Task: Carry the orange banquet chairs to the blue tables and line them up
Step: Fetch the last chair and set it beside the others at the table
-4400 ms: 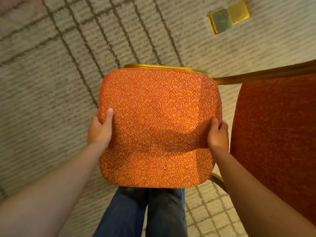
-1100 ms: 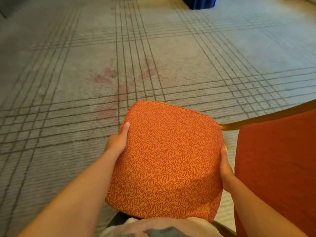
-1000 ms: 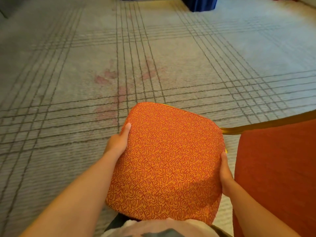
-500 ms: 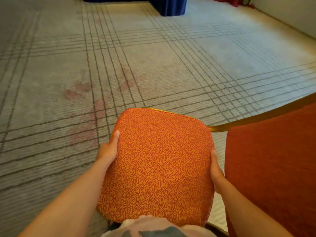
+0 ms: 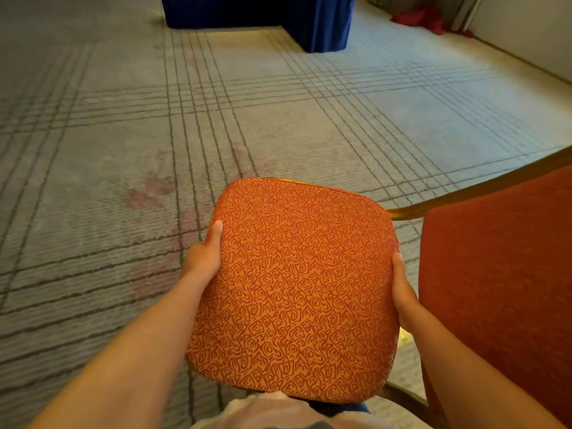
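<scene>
Two hands hold one chair, and that is all the progress the view shows. The left hand (image 5: 204, 258) is wrapped around the left edge of the orange swirl-patterned padded seat (image 5: 294, 289), thumb lying along the top of the cushion and the other fingers tucked out of sight underneath. The right hand (image 5: 402, 292) clasps the opposite edge the same way, its fingers likewise hidden below. Between them the seat sits tilted in front of the person's body, raised off the floor as far as can be judged, with the darker orange upholstered chair back (image 5: 501, 289) and its gold metal frame (image 5: 479, 188) off to the right side.

Beyond the chair lies an open stretch of grey carpet with dark crossing lines (image 5: 309, 119), marked by a few faint reddish stains. At the far end of it stands a table draped in a dark blue cloth (image 5: 263, 13), well apart from the chair. No chair is visible standing beside that table. By my reading, this chair is mid-carry: the walk across, the setting down and the lining up are all still to do.
</scene>
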Tool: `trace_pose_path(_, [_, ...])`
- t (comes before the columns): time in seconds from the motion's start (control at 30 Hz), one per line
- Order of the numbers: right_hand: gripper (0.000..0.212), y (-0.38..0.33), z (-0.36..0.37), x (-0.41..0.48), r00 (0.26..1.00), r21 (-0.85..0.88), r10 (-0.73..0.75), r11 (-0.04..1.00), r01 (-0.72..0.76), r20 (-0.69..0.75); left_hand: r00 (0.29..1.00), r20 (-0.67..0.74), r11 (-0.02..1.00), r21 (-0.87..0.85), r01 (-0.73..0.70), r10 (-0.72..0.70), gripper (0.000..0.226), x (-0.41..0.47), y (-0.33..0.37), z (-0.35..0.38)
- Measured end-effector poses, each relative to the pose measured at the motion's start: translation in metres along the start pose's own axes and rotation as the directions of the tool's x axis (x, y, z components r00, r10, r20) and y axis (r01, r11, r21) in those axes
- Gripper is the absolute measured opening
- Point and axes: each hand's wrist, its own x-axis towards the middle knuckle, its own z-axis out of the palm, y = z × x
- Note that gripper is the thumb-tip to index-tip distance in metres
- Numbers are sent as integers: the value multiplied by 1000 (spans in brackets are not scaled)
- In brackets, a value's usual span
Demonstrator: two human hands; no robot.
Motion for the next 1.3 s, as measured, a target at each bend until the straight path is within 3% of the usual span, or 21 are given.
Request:
trace_pose_path(0.17, [74, -46, 9, 71, 999, 25, 4, 1000, -5, 34, 1000, -17, 1000, 1, 26, -26, 108, 47, 45, 24])
trace_pose_path(0.33, [112, -130, 2, 172, 998, 2, 33, 999, -33, 48, 999, -25, 1000, -21, 22, -23, 98, 111, 132, 53])
trace_pose_path(0.47, [96, -195, 8, 211, 994, -6, 53, 999, -52, 96, 998, -13, 998, -37, 56, -57, 100, 154, 185, 72])
trace_pose_path(0.6, [142, -218, 14, 268, 994, -23, 68, 998, -67, 80, 996, -62, 997, -29, 66, -67, 98, 193, 215, 83])
trace_pose_path(0.67, [138, -232, 24, 287, 993, -49, 86, 995, -82, 84, 994, -75, 997, -9, 81, -82, 100, 213, 228, 84])
trace_pose_path(0.77, [107, -262, 46, 307, 992, -52, 101, 994, -97, 79, 996, -52, 997, 12, 77, -76, 101, 252, 253, 85])
trace_pose_path(0.83, [98, -274, 60, 331, 991, -60, 109, 993, -104, 75, 996, -46, 997, -8, 76, -77, 98, 282, 264, 89])
trace_pose_path(0.97, [108, -311, 98, 382, 991, -30, 111, 994, -108, 81, 995, -39, 995, 2, 97, -97, 97, 348, 295, 90])
trace_pose_path(1.07, [128, -336, 129, 431, 989, -15, 144, 990, -144, 45, 995, -12, 994, 43, 98, -98, 100, 410, 329, 82])
trace_pose_path(1.23, [117, -406, 193, 507, 996, 53, 75, 996, -77, 38, 999, -33, 999, 47, 7, -5, 96, 520, 402, 52])
trace_pose_path(1.3, [121, -451, 222, 524, 998, 71, 18, 997, -22, 53, 998, -58, 1000, 6, -29, 29, 96, 559, 436, 40])
